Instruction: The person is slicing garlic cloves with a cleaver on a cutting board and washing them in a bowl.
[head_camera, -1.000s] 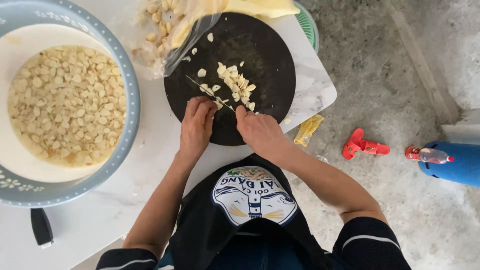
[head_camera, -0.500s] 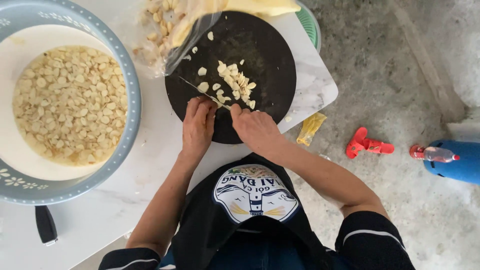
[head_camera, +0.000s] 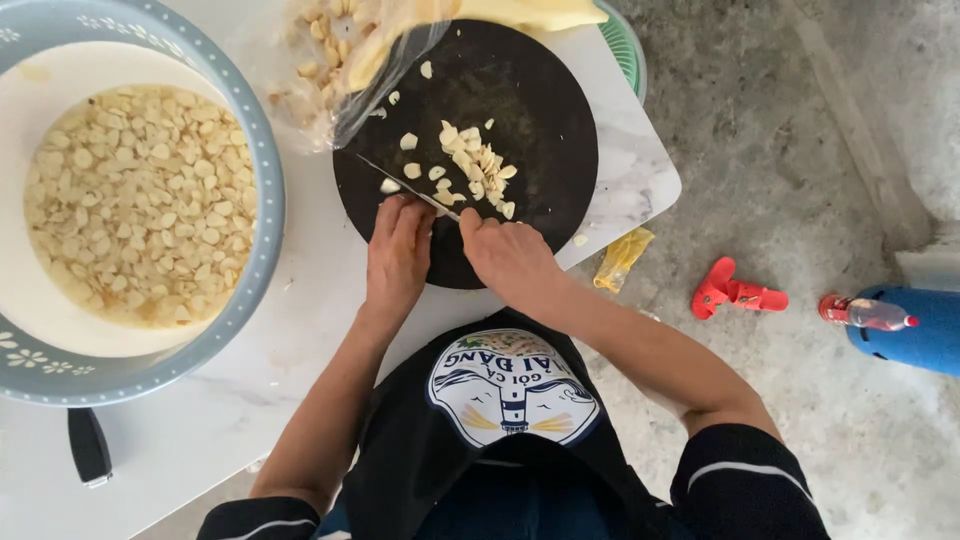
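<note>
A round black cutting board lies on the white marble table. My right hand grips a knife whose thin blade slants up and left across the board. Beside it, my left hand rests fingers-down on the board, holding something small against the blade; what it holds is hidden. A heap of chopped garlic pieces sits just beyond the blade, with a few loose bits around it.
A large grey-blue basin at left holds peeled garlic cloves in water. A clear plastic bag of cloves overlaps the board's far edge. On the concrete floor lie a yellow wrapper, a red object and a blue bottle. A black handle lies at the table's near left.
Both hands stay at the board's near edge with only slight shifts; the knife blade has tilted a little over the garlic.
</note>
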